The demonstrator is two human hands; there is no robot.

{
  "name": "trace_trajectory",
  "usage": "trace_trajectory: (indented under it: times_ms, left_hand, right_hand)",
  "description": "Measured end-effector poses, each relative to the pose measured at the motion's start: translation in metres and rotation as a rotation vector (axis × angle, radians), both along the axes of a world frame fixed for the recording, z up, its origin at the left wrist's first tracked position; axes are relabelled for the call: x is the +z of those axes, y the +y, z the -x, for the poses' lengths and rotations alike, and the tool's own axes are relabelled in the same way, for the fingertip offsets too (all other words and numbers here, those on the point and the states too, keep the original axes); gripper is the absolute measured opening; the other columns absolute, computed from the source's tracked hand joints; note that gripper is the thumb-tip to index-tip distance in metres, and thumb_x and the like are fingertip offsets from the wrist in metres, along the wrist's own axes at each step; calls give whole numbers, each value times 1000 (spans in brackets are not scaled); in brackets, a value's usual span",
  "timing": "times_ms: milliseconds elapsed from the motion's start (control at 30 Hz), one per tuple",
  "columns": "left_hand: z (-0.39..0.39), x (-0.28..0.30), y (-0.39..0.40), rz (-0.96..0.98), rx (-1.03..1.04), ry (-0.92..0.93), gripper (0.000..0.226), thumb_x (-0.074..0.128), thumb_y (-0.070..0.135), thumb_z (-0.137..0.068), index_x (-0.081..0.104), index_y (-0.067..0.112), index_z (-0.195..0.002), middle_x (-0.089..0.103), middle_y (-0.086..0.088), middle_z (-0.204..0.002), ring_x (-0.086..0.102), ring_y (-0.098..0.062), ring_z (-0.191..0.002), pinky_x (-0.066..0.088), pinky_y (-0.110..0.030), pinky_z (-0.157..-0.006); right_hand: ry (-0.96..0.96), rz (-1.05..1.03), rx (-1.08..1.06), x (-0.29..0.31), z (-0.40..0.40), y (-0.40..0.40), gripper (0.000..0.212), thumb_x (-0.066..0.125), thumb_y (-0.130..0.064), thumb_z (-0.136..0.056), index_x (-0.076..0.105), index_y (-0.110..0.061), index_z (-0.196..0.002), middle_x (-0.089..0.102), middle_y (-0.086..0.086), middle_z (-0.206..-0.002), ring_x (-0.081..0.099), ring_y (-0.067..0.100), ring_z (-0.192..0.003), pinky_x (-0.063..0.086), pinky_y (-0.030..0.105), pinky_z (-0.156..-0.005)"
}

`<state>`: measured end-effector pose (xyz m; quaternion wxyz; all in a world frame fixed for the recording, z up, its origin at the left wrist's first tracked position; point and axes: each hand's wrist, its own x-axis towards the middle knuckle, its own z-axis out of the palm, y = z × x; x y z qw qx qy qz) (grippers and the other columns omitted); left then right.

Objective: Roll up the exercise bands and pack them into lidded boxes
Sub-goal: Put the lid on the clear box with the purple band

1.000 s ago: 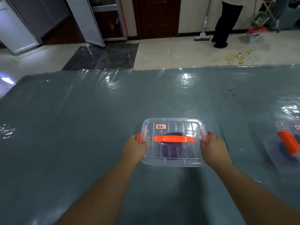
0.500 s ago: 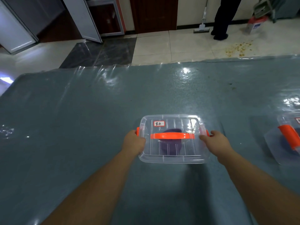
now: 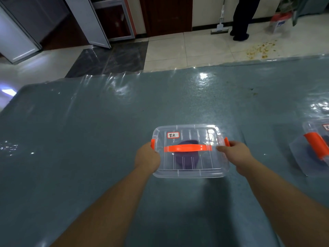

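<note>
Clear plastic of the lidded box [image 3: 190, 152] is judged to be stiff, light and rather slick, so it is best taken by its two short ends, where the orange latches sit, or by the orange handle [image 3: 187, 148] that lies flat across the lid. A rolled purple band [image 3: 186, 160] is seen through the lid, resting inside; it is judged soft and springy, and likely to loosen if the lid were lifted. A small white label [image 3: 173, 135] with handwritten characters is stuck near the far left corner of the lid.

The box is placed on the grey-blue worktop [image 3: 89, 139], which is covered with a shiny clear film, roughly in the middle of the near half. It is gripped at both ends. The left hand [image 3: 146, 157] is wrapped round the left end just below the left latch [image 3: 152, 143], with the fingers curled onto the box wall. The right hand [image 3: 236, 154] is closed on the right end beside the right latch [image 3: 226, 141], the thumb laid over the lid edge and the fingers tucked round the side. Whether the latches are fully snapped down cannot be told.

A second box [image 3: 316, 148] with an orange handle is seen at the right edge of the worktop, well apart.
</note>
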<state>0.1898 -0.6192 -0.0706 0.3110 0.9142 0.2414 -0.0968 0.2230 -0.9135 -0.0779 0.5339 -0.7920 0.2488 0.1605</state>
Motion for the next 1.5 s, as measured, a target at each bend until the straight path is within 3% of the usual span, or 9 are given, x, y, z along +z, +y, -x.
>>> trace_trajectory:
  times_ms: [133, 267, 467, 633, 833, 1167, 1267, 1367, 1500]
  left_hand:
    - [5, -3, 4, 7, -30, -24, 15, 55, 12, -93, 67, 20, -95, 65, 1, -83, 60, -23, -77, 46, -32, -70]
    - [6, -4, 5, 16, -30, -40, 15, 54, 11, -93, 65, 21, -92, 62, 2, -80, 58, -22, -74, 44, -31, -68]
    - [6, -5, 7, 44, -27, -50, 15, 54, 11, -95, 65, 20, -91, 62, 2, -80, 56, -19, -71, 41, -30, -62]
    - [8, -7, 7, 56, -19, -64, 17, 52, 12, -98, 59, 23, -87, 58, 5, -77, 51, -11, -66, 37, -25, -56]
    - [6, -12, 9, 70, -13, -58, 13, 53, 14, -96, 64, 21, -94, 60, 4, -79, 54, -16, -69, 41, -29, -61]
    - [7, -9, 12, 103, -57, -59, 15, 53, 14, -96, 65, 21, -95, 65, 1, -83, 58, -20, -72, 41, -29, -58]
    - [9, -7, 15, 112, -129, -16, 18, 50, 20, -101, 61, 26, -113, 67, 1, -96, 61, -25, -86, 44, -32, -70]
    - [20, -12, 20, 111, -203, 0, 43, 48, 26, -103, 45, 33, -146, 67, -2, -123, 64, -27, -100, 49, -35, -83]
    - [50, -15, 20, 49, -275, -102, 59, 50, 20, -99, 37, 31, -156, 58, -6, -132, 62, -30, -112, 52, -40, -95]
  right_hand:
    - [-49, 137, 48, -3, 1, 6, 9, 74, -18, -93, 71, -9, -97, 73, 12, -93, 70, 30, -87, 59, 40, -80]
    - [-16, 212, 29, -5, -2, 13, 12, 64, -8, -91, 69, 1, -97, 68, 18, -89, 63, 30, -76, 46, 33, -65]
    - [-51, 268, 15, -9, 3, 19, 10, 58, -4, -92, 67, -4, -95, 69, 18, -86, 61, 28, -71, 44, 29, -59]
    - [-102, 315, 41, -10, 5, 21, 12, 56, 0, -90, 67, -1, -92, 69, 22, -85, 58, 29, -69, 43, 31, -59]
    - [-135, 356, 22, -10, 8, 26, 14, 51, 3, -90, 65, 3, -89, 67, 25, -84, 53, 28, -66, 41, 31, -58]
    - [-137, 423, 100, -5, 11, 28, 13, 52, -3, -95, 65, -2, -94, 64, 13, -79, 59, 33, -74, 44, 33, -65]
    - [-89, 510, 167, -1, 14, 26, 14, 52, -10, -99, 65, -6, -104, 64, 10, -88, 57, 30, -79, 43, 32, -72]
    - [-73, 584, 231, 4, 28, 29, 26, 48, -8, -98, 61, -9, -121, 70, 17, -106, 63, 38, -94, 49, 37, -80]
    - [-97, 656, 295, 3, 64, 29, 40, 42, -6, -99, 51, -8, -137, 67, 21, -118, 65, 43, -104, 50, 39, -82]
